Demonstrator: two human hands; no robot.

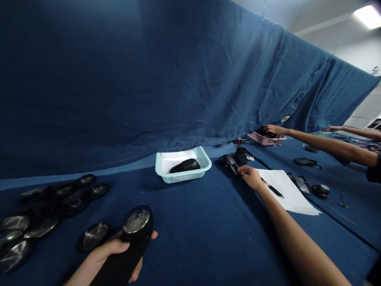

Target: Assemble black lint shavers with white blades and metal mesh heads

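The person's left hand [114,248] comes in from the lower left, thumb on top and fingers wrapped beneath, grasping a black elongated device with a round, perforated silver metal head [132,238]. Held above the blue cloth-covered table [190,230], it points forward and slightly right, disc upward. The right arm stretches far forward, and the right hand [251,177] bends its fingers at a smooth black rounded device [228,161]; whether they grip it cannot be told.
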